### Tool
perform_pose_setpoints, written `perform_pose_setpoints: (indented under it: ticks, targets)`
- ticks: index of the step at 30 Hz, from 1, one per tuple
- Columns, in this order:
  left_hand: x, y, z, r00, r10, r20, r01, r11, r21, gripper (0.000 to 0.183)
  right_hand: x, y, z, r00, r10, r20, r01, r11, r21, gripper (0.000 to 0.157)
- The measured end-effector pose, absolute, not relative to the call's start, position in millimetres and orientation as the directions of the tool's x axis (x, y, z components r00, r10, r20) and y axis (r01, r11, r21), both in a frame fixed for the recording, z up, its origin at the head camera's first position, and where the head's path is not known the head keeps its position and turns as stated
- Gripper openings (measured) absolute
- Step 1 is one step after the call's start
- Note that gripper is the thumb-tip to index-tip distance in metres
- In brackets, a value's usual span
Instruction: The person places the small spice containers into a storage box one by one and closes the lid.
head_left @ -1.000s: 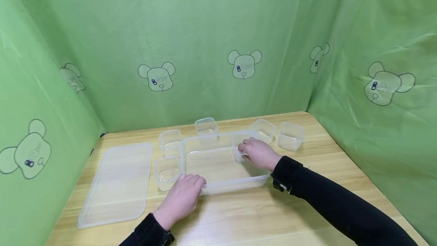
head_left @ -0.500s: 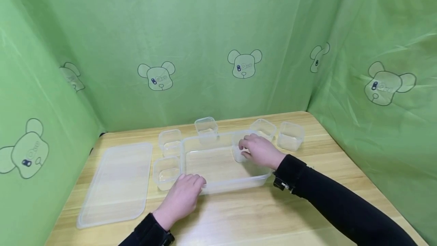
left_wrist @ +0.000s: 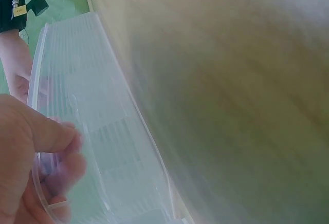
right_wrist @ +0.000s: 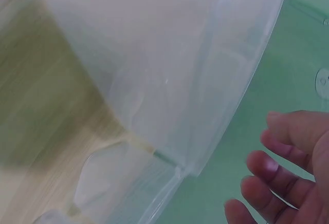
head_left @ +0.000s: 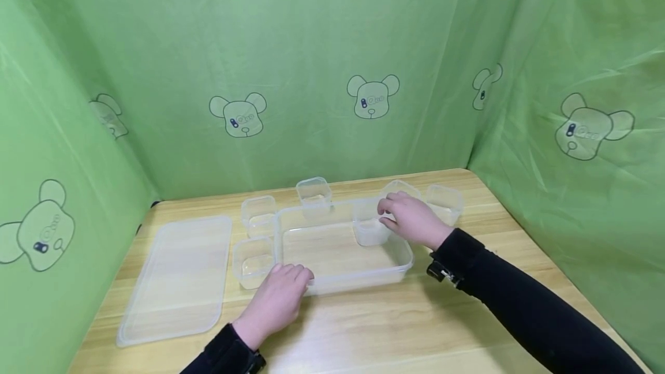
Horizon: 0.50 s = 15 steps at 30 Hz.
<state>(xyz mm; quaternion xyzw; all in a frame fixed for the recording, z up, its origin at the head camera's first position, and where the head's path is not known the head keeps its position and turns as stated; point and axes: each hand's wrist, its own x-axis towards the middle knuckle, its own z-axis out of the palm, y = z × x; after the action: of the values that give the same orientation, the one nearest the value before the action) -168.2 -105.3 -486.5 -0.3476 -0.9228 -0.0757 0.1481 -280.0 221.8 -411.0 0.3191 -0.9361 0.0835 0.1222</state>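
Note:
A large clear plastic box (head_left: 363,279) stands on the wooden table in the head view. My left hand (head_left: 277,299) grips its near rim towards the left corner; the left wrist view shows thumb and fingers on either side of that rim. Inside the box, in the far right corner, sits a small clear container (head_left: 370,233). Just above and to the right of it is my right hand (head_left: 414,221), fingers loosely bent. In the right wrist view its fingers (right_wrist: 277,170) are spread apart with nothing between them.
Left of the box lies a flat translucent lid (head_left: 176,279). Small clear containers stand around the box: two along its left side (head_left: 253,267), one behind it (head_left: 314,192), two at the far right (head_left: 448,199). Green curtains (head_left: 312,45) enclose the table.
My right hand has let go of the small container in the box's far right corner and moved up and to the right. My left hand has stayed on the box rim.

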Motion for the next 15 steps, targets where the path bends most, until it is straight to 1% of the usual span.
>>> perform_pose_setpoints:
  ticks: [15]
  targets:
    - [-169,-105,-488,-0.713,0.62,0.328,0.665,0.746,0.033,0.015,-283,261,-403,-0.802,-0.494,0.335,-0.545,0.835,-0.073,0.012]
